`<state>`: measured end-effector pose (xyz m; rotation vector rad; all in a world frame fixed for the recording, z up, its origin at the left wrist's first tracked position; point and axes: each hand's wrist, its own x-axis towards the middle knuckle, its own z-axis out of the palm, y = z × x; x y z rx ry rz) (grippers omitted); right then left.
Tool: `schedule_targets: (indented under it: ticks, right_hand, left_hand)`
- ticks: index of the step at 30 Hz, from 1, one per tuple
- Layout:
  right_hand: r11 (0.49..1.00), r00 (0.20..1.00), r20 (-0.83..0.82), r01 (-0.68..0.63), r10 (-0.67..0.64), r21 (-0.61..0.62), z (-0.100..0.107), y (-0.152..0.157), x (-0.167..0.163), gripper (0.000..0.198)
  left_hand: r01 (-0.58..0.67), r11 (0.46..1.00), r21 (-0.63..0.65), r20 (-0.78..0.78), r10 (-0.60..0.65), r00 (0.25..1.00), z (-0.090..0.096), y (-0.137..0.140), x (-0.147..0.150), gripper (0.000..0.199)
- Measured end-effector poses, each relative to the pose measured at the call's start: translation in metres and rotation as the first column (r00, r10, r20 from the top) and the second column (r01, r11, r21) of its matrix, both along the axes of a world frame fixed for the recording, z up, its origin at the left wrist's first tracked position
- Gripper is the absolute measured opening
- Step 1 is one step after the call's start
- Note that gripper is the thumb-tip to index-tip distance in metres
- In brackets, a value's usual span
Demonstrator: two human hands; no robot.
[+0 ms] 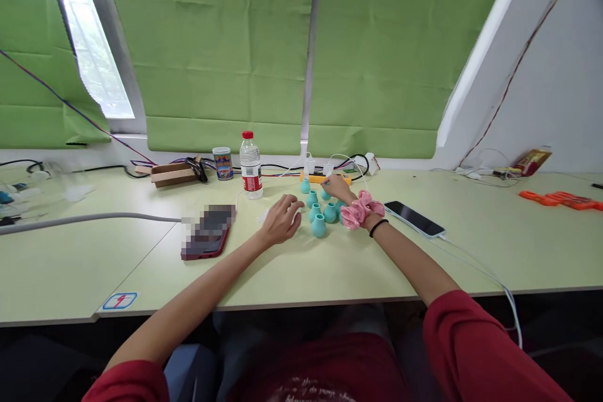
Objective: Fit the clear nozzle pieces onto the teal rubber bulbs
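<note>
Several small teal vases (319, 226) with round bodies and narrow necks stand in a cluster on the pale table, right of my left hand (281, 221). That hand rests palm down with its fingers loosely bent and apart, holding nothing I can see. Something thin and whitish (262, 216) shows beside it, partly covered. My right hand (336, 188) reaches over the back of the cluster, its fingers pinched at the top of one teal vase (325, 195). A pink scrunchie (362, 210) and a black band circle my right wrist, hiding part of the vases behind.
A phone in a red case (221, 245) lies at left, a white phone (414, 218) with a cable at right. Behind stand a water bottle (251, 169), a can (223, 163), a cardboard tray (173, 174) and an orange power strip (346, 178). Orange tools (560, 200) lie far right.
</note>
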<state>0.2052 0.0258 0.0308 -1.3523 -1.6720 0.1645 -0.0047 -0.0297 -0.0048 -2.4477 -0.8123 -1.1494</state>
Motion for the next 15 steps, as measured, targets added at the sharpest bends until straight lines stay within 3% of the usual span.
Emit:
schedule_targets:
  ticks: [5,7,9,11,13,15]
  right_hand:
    - [0.976,0.995,0.068,0.051,-0.067,0.211,0.031,0.010,-0.020,0.027]
    - [0.949,0.994,0.090,0.031,-0.062,0.313,0.025,-0.008,-0.026,0.029]
    - [0.884,0.976,0.215,-0.118,0.021,0.452,0.007,-0.034,-0.035,0.026]
    - [0.817,0.866,0.473,-0.388,0.165,0.425,-0.017,-0.058,-0.046,0.020]
    - [0.732,0.621,0.729,-0.634,0.288,0.251,-0.038,-0.075,-0.058,0.016]
    - [0.731,0.504,0.803,-0.670,0.318,0.130,-0.050,-0.083,-0.066,0.015]
  left_hand:
    - [-0.045,0.982,-0.181,0.293,0.097,0.951,0.000,0.011,-0.020,0.021]
    - [-0.029,0.965,-0.262,0.400,0.136,0.907,0.000,0.018,-0.024,0.027]
    - [0.015,0.939,-0.343,0.467,0.157,0.870,0.001,0.023,-0.027,0.033]
    - [0.071,0.907,-0.415,0.506,0.165,0.846,0.002,0.024,-0.028,0.041]
    - [0.123,0.872,-0.474,0.526,0.168,0.834,0.004,0.023,-0.028,0.046]
    - [0.169,0.834,-0.525,0.525,0.161,0.836,0.006,0.021,-0.027,0.050]
